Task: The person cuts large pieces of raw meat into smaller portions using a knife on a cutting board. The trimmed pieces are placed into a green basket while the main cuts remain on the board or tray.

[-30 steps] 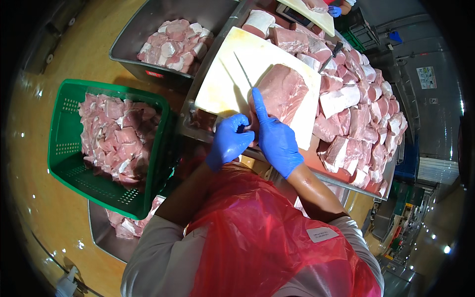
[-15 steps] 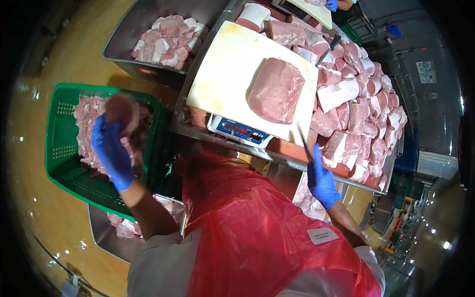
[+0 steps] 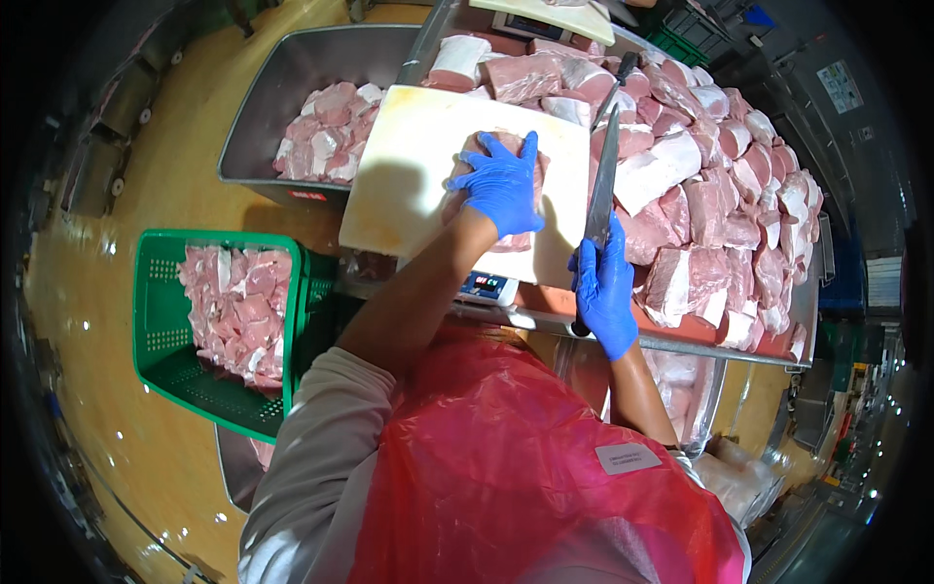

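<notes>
My left hand (image 3: 501, 185), in a blue glove, lies spread on top of a boneless slab of raw pink meat (image 3: 511, 245). The hand covers most of the slab, which rests on a white cutting board (image 3: 409, 146). Beside the board's right edge, my right hand (image 3: 605, 292), also gloved in blue, is closed round the handle of a long knife (image 3: 604, 175). Its blade points away from me, along the board's side. Beneath the board's near edge shows part of a digital scale (image 3: 486, 288).
A large heap of meat pieces (image 3: 710, 204) fills the metal-rimmed table at right, with another knife (image 3: 615, 83) lying on it. At left stand a green perforated crate (image 3: 161, 341) holding meat scraps (image 3: 238, 311) and a grey metal tub (image 3: 253, 127) with more cut pieces.
My left hand has let a piece of meat go and moved from over the green crate to the slab on the board. My right hand has turned the knife's blade slightly rightward.
</notes>
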